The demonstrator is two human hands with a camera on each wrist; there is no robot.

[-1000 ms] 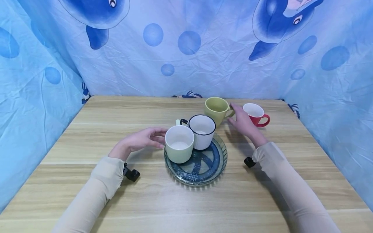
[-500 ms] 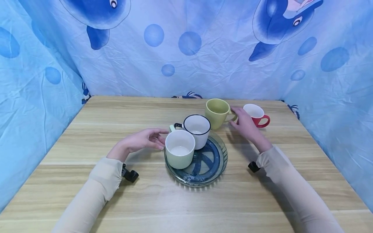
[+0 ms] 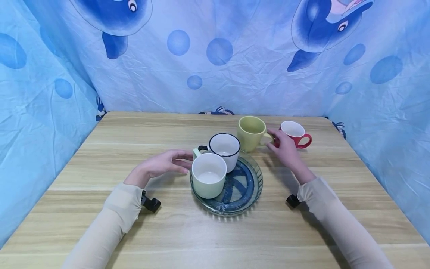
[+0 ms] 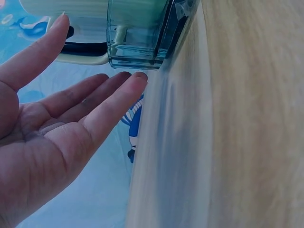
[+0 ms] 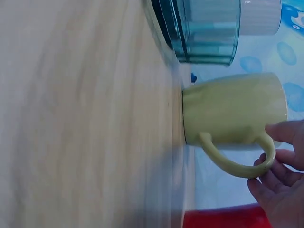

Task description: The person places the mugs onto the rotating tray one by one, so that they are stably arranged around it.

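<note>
Table (image 3: 215, 239) under upright olive mug (image 3: 249, 138), contact unclear, handle (image 5: 232, 167) rightward

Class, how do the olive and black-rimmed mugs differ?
The olive mug is one colour; the black-rimmed mug is white with a black rim. The olive mug is outside the glass dish; the black-rimmed mug stands inside it. In the head view the olive mug's handle points right, the black-rimmed mug's left. Both are upright.
</note>
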